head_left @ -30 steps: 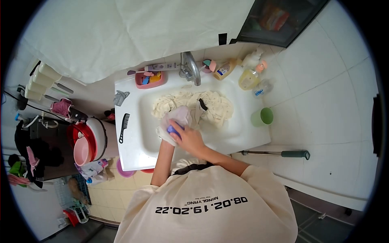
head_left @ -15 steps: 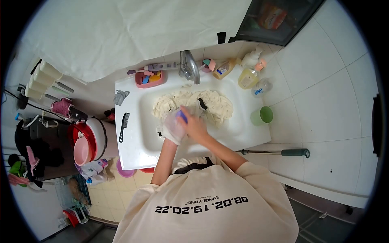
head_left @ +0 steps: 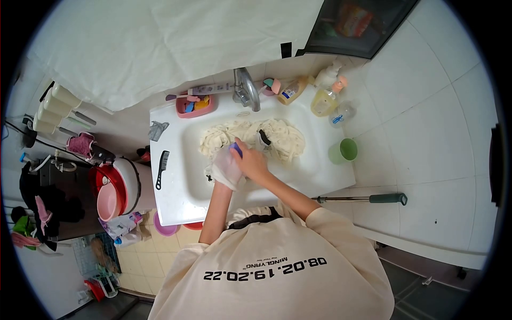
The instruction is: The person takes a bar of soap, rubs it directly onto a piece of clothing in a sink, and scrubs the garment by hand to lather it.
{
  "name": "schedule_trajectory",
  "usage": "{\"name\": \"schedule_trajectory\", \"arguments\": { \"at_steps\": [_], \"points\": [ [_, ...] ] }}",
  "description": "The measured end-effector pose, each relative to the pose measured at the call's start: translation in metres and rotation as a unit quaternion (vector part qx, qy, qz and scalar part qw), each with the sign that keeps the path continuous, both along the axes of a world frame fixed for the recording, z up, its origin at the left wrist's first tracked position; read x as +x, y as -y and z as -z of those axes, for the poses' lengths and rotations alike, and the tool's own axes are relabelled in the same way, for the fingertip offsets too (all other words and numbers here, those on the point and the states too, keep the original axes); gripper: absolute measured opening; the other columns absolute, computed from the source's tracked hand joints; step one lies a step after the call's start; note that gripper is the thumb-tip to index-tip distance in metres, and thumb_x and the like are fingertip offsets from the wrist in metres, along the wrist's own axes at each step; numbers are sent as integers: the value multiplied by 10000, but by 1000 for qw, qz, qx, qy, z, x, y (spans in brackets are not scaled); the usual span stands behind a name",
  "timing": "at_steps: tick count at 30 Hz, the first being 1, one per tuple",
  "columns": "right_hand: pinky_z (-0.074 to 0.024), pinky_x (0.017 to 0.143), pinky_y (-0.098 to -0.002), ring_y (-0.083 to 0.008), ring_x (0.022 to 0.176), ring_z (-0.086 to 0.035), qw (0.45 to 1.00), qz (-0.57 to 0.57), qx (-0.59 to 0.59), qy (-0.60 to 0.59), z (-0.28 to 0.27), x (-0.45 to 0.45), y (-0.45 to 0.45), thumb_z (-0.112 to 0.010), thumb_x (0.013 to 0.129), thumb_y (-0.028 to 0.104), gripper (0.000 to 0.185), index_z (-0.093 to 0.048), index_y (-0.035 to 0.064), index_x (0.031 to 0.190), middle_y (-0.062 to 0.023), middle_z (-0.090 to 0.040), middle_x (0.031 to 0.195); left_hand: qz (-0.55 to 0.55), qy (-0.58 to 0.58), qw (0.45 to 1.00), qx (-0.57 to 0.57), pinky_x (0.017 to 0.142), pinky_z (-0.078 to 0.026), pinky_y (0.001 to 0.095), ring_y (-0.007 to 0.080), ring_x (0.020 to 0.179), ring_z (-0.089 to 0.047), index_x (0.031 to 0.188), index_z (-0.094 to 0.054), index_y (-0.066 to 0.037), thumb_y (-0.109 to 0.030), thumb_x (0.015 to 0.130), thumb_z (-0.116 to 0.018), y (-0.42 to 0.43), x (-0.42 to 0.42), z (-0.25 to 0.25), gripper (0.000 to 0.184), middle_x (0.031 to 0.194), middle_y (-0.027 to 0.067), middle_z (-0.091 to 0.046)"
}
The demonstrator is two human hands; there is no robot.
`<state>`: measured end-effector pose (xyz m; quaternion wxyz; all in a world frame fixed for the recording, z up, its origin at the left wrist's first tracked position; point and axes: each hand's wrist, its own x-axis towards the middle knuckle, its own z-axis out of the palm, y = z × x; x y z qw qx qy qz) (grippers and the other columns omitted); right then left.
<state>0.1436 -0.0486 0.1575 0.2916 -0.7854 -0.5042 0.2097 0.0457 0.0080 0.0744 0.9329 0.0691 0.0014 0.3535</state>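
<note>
A thin white cloth (head_left: 220,174), sock-like in shape, covers my left hand (head_left: 228,167) down to the wrist, so its fingers are hidden. My right hand (head_left: 253,161) is closed around a small purple block (head_left: 236,149), pressed against the cloth; I cannot make out whether it is soap or a brush. Both hands are over the white sink basin (head_left: 193,160). Behind them in the basin lies a heap of wet cream fabric (head_left: 285,140). A white piece with a black patch (head_left: 264,136) rests on that heap.
A faucet (head_left: 246,90) rises at the back rim. A pink box (head_left: 195,106), black comb (head_left: 162,169) and grey cloth (head_left: 158,130) are on the left; bottles (head_left: 324,102) and a green cup (head_left: 343,151) on the right. A green-handled rod (head_left: 386,198) juts out at right.
My right hand and the purple block have shifted slightly back and left along the cloth. My left hand stays in nearly the same place. The whole view has moved a little.
</note>
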Motion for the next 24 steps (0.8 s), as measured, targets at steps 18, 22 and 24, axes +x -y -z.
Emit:
{"name": "schedule_trajectory", "arguments": {
  "at_steps": [18,22,24],
  "points": [
    [-441,526,-417,-341,573,-556,991,-123,4,48,-16,-33,29,-427,801,395,456,-418,127,1170,-200,-572,689,-58,-223,960,-158,700,-431,297,204,806,-532,993,-474,-8,-249,839,-347,-4,4,-26,313,931,103,-550],
    [-442,506,-416,-341,551,-554,999,-19,33,16,1,-8,-1,-438,796,394,450,-423,137,1166,-189,-566,641,-2,-68,998,-1,793,-422,324,227,852,-532,1043,-462,3,-297,840,-331,-2,-7,-1,384,981,120,-544],
    [-440,503,-419,-344,546,-552,999,26,20,16,0,-9,-1,-447,792,394,452,-422,144,1167,-184,-565,633,25,-24,999,-7,808,-421,331,232,858,-530,1034,-467,4,-296,841,-328,-2,-7,-10,382,986,128,-538]
  ]
}}
